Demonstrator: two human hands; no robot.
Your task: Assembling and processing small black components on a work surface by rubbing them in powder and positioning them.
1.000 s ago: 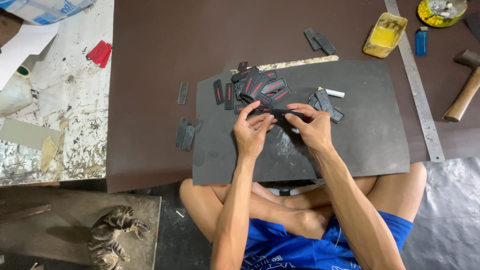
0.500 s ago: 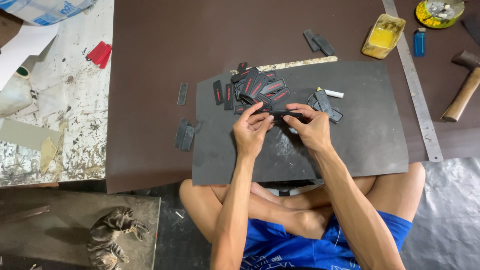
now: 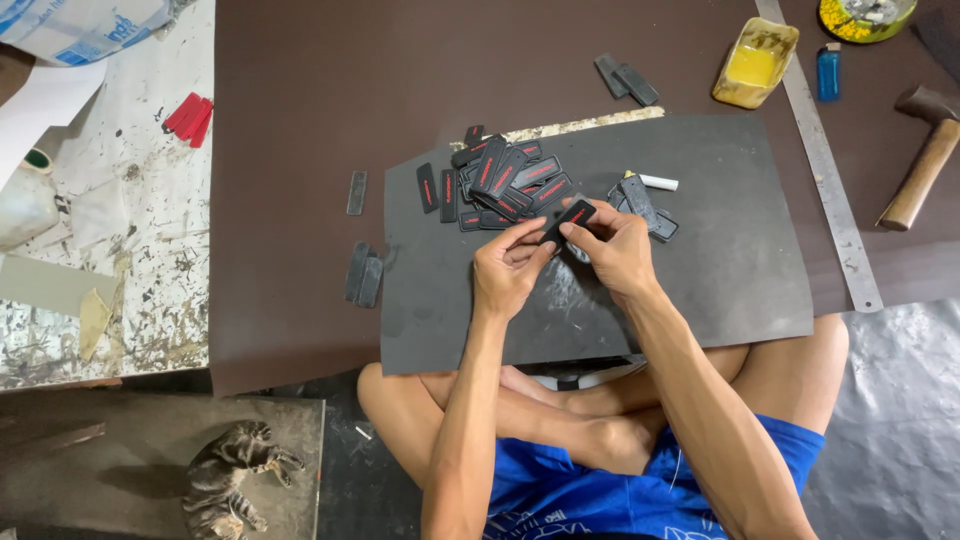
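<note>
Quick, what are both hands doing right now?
Left hand: closed, fingertips pinching the small black tag with a red mark.
Right hand: closed, pinching the same tag from the other side.

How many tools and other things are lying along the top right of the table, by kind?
Hammer: 1
Metal ruler: 1
Blue lighter: 1
Yellow tub: 1
Round tin, partly out of view: 1
Total: 5
</note>
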